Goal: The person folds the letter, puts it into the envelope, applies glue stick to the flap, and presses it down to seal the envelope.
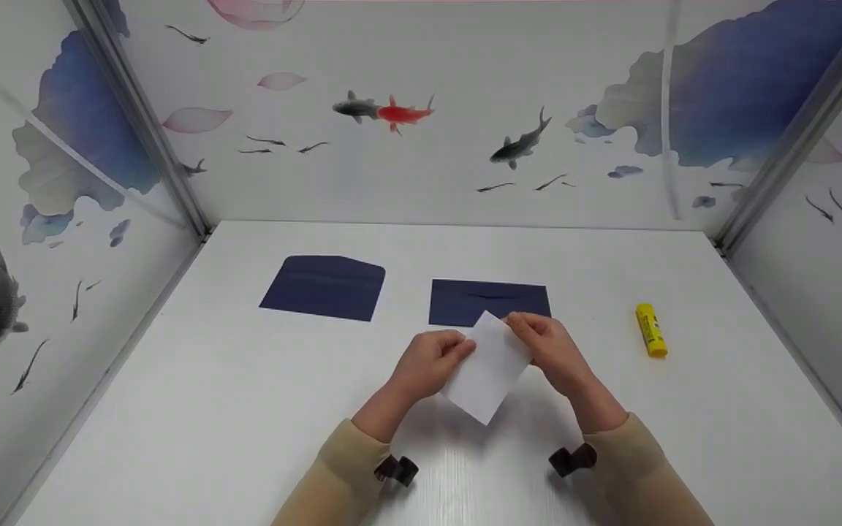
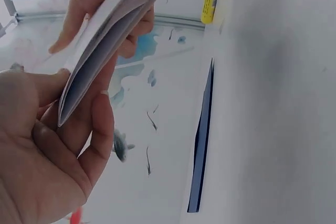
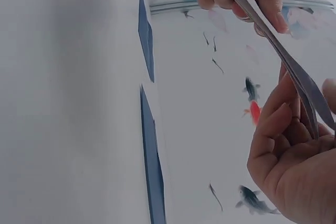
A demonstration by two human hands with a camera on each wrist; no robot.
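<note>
A folded white sheet of paper is held tilted above the table between both hands. On its left edge the left hand pinches it, thumb on top and fingers beneath. The right hand grips the upper right edge between thumb and fingers. From the left wrist view, the layers of the paper stand slightly apart; the right wrist view also shows a gap in the paper near the right hand. Just beyond the hands lies a dark blue envelope, its near right part covered by the right hand and paper.
Farther left on the white table lies another dark blue envelope with its flap extended toward the back. A yellow glue stick lies to the right. Printed walls with fish surround the table at the back and both sides.
</note>
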